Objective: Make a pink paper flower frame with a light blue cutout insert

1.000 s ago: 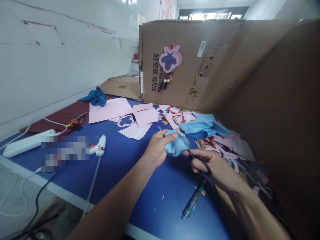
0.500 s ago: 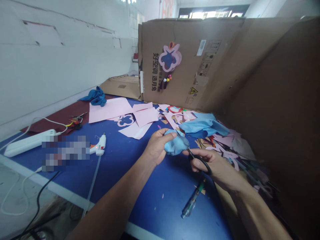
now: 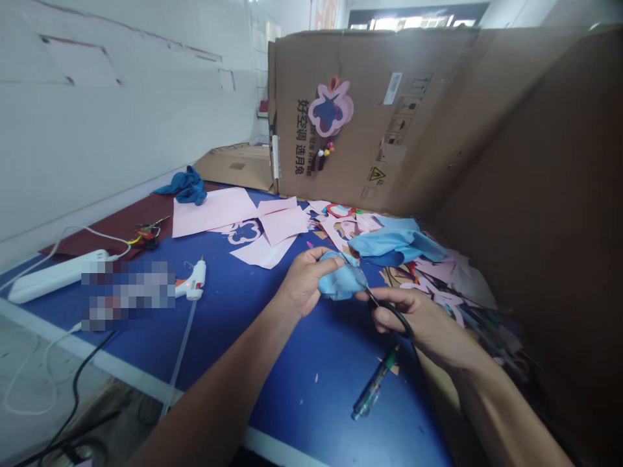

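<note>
Between thumb and fingers, my left hand grips a piece of light blue fabric above the blue table. My right hand is closed on black-handled scissors, with the fingers in the handle loops. The scissor blades reach the right edge of the fabric and are partly hidden by it. A clear pen with green parts lies on the table below my right hand. Behind my hands rests a larger light blue cloth.
A glue gun stands at left near a white power strip with cables. Pink paper sheets and scraps lie at the back. Cardboard walls bound the back and right. A dark blue cloth sits at far left.
Both hands hold nearly the same place, and the scissors stay at the fabric's edge. The whole view has shifted very slightly.
</note>
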The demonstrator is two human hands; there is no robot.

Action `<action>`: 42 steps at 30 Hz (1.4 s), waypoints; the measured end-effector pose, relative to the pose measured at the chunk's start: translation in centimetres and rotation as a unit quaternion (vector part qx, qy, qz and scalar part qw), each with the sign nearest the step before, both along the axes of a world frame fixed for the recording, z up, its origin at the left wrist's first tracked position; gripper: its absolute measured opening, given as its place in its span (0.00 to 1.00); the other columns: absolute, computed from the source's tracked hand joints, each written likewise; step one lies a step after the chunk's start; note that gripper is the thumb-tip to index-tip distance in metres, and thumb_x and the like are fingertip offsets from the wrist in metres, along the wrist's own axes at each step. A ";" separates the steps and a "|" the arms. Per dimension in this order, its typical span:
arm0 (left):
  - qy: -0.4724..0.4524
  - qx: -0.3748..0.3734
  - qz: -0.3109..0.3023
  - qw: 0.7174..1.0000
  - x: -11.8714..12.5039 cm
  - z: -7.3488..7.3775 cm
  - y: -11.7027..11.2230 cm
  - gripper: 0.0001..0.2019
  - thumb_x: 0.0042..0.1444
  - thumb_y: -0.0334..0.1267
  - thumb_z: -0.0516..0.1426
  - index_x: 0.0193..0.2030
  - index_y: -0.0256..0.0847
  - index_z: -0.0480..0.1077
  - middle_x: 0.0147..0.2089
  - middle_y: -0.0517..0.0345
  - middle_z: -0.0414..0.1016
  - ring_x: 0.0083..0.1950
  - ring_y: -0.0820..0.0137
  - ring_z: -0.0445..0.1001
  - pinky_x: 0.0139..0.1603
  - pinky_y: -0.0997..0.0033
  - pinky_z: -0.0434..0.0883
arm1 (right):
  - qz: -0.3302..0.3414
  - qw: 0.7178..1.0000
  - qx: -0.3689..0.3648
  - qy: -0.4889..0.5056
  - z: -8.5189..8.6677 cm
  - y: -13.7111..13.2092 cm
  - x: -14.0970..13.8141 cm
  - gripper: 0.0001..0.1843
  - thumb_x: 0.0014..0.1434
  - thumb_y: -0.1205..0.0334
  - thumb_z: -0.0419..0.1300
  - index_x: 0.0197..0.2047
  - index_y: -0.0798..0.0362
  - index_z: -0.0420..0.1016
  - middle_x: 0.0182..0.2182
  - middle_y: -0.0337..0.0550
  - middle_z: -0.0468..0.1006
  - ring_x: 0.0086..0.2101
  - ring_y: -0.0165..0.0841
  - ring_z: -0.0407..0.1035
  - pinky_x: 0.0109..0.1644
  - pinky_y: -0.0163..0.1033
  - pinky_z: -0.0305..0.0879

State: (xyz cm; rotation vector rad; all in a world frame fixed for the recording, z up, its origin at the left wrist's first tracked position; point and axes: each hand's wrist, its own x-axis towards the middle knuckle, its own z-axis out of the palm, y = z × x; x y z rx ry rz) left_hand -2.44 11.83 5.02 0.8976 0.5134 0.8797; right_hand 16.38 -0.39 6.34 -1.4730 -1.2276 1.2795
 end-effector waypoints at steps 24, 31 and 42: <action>0.031 0.018 -0.029 0.999 -0.4 0.6 -0.2 0.08 0.48 0.34 0.69 0.33 0.37 0.75 0.39 0.47 0.85 0.35 0.66 0.83 0.40 0.67 0.79 | 0.018 0.999 0.014 -0.041 -1.2 -0.2 1.2 0.34 0.49 0.38 0.80 0.55 0.48 0.89 0.34 0.42 0.81 0.33 0.35 0.70 0.37 0.38 0.69; 0.032 0.008 -0.054 0.998 -0.5 0.6 0.0 0.09 0.47 0.32 0.68 0.32 0.37 0.73 0.41 0.42 0.87 0.37 0.61 0.86 0.40 0.65 0.80 | 0.026 0.995 0.043 -0.090 -1.4 -0.4 1.9 0.32 0.52 0.40 0.79 0.57 0.46 0.89 0.37 0.44 0.83 0.37 0.39 0.72 0.39 0.41 0.72; 0.045 0.001 -0.095 0.994 -0.9 0.3 0.4 0.09 0.48 0.32 0.69 0.32 0.37 0.72 0.42 0.41 0.87 0.38 0.61 0.86 0.40 0.63 0.81 | 0.046 0.991 0.049 -0.116 -0.3 -0.5 1.6 0.31 0.54 0.39 0.77 0.55 0.48 0.90 0.36 0.44 0.82 0.36 0.38 0.72 0.39 0.40 0.71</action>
